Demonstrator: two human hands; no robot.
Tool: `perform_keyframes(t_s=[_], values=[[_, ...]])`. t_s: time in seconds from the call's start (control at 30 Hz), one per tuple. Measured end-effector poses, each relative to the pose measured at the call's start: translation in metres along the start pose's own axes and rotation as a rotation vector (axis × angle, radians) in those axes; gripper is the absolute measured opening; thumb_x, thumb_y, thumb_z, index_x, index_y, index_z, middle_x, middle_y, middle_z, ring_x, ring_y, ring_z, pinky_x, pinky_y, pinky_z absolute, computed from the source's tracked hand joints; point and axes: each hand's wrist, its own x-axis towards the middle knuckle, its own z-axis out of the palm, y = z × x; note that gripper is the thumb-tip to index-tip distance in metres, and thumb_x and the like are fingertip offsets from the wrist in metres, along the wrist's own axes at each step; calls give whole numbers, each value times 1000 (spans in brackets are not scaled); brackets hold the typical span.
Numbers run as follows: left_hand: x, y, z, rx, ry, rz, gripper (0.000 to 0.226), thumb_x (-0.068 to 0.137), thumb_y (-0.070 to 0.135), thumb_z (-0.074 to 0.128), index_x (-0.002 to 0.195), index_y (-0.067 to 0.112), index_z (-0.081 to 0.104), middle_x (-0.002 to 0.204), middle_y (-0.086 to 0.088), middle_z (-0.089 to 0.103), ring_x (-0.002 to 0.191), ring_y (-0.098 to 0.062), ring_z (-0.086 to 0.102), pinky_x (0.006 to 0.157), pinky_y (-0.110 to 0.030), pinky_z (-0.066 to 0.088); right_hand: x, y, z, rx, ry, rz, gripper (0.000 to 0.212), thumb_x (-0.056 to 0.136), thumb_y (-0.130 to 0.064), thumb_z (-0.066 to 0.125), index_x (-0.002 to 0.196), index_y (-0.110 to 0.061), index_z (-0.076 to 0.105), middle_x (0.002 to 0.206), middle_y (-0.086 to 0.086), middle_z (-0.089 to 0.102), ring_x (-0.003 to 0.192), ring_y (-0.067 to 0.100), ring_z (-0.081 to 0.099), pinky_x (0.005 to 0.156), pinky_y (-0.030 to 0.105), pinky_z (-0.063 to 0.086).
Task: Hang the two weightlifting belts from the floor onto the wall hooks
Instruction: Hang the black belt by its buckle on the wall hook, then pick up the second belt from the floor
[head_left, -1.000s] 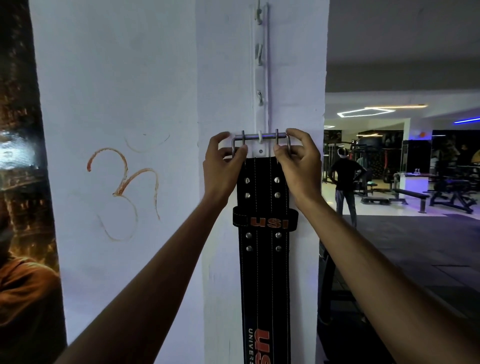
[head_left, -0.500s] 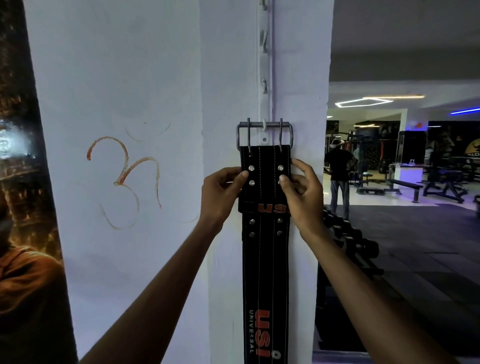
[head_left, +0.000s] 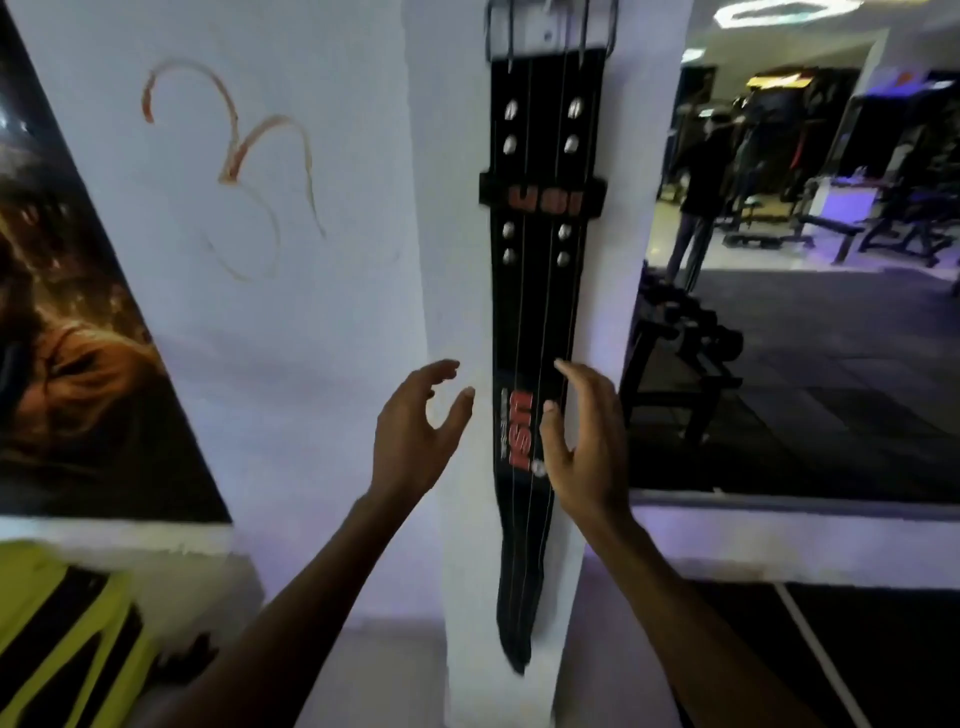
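Observation:
A black weightlifting belt (head_left: 540, 291) with red lettering and metal studs hangs straight down the white pillar. Its metal buckle (head_left: 550, 26) is caught on a wall hook at the frame's top edge. My left hand (head_left: 415, 436) is open just left of the belt's lower half, not touching it. On the belt's right side my right hand (head_left: 584, 441) is also open, its fingertips at or near the belt's edge. No second belt is in view.
The white pillar (head_left: 452, 312) has a red scribble on its left face and a poster (head_left: 78, 364) beside it. To the right are a dumbbell rack (head_left: 680, 332), benches and a standing person (head_left: 701, 197). Yellow-and-black fabric (head_left: 57, 639) lies at the lower left.
Both hands let go of the belt's upper part and dropped to its lower half, fingers spread. The view tilted down, so the buckle now sits at the top edge.

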Motion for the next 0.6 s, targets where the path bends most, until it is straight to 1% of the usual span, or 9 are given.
perform_keyframes(t_s=[0.03, 0.07, 0.13, 0.17, 0.27, 0.37, 0.47, 0.53, 0.6], values=[[-31, -15, -1, 28, -15, -57, 36, 94, 39, 65, 126, 23, 64, 124, 5, 71, 113, -14, 67, 97, -40, 57, -31, 1, 3, 9, -70, 21, 37, 97, -15, 55, 132, -7, 56, 132, 10, 59, 124, 24, 56, 107, 27, 43], [-65, -31, -2, 52, -29, -126, 35, 94, 37, 65, 125, 23, 64, 123, 5, 72, 112, -14, 68, 96, -41, 57, -67, 2, 8, 14, -148, 47, 36, 97, -16, 54, 131, -6, 57, 131, 10, 60, 123, 24, 57, 106, 28, 44], [-140, -66, -8, 101, -77, -262, 35, 93, 38, 63, 124, 22, 65, 122, 5, 72, 111, -15, 68, 96, -43, 57, -144, 4, 16, 19, -310, 108, 36, 97, -16, 54, 131, -7, 57, 131, 10, 60, 123, 24, 57, 103, 37, 48], [-178, -83, -13, 118, -120, -336, 37, 93, 40, 60, 124, 22, 65, 122, 4, 72, 111, -16, 68, 95, -44, 57, -182, 2, 20, 25, -380, 148, 36, 97, -16, 54, 132, -7, 57, 130, 9, 60, 122, 23, 57, 101, 38, 50], [-292, -134, -40, 209, -237, -480, 43, 91, 43, 53, 122, 16, 67, 120, -1, 73, 106, -21, 69, 90, -46, 58, -297, -13, 29, 31, -566, 253, 36, 97, -15, 54, 131, -8, 57, 128, 10, 61, 120, 22, 57, 100, 36, 50], [-394, -173, -81, 282, -300, -689, 35, 92, 34, 56, 120, 16, 68, 118, -2, 73, 104, -23, 70, 89, -46, 58, -404, -37, 43, 46, -818, 341, 38, 95, -15, 52, 132, -9, 56, 127, 10, 61, 117, 26, 57, 100, 38, 48], [-481, -212, -127, 344, -300, -901, 25, 94, 18, 62, 117, 18, 69, 116, 0, 74, 104, -22, 70, 91, -45, 58, -499, -64, 66, 50, -1059, 400, 40, 93, -18, 48, 132, -11, 55, 124, 9, 61, 112, 28, 58, 95, 41, 50], [-535, -240, -153, 352, -326, -1022, 24, 93, 12, 62, 115, 18, 69, 112, -1, 75, 100, -23, 71, 90, -43, 58, -557, -82, 88, 59, -1200, 409, 40, 91, -17, 48, 129, -10, 57, 117, 10, 63, 103, 29, 59, 89, 41, 50], [-589, -267, -175, 368, -382, -1103, 26, 92, 9, 62, 116, 17, 69, 111, -1, 75, 96, -20, 71, 89, -38, 58, -617, -98, 108, 66, -1301, 404, 39, 89, -15, 48, 127, -10, 57, 114, 9, 64, 102, 28, 59, 89, 42, 50]])
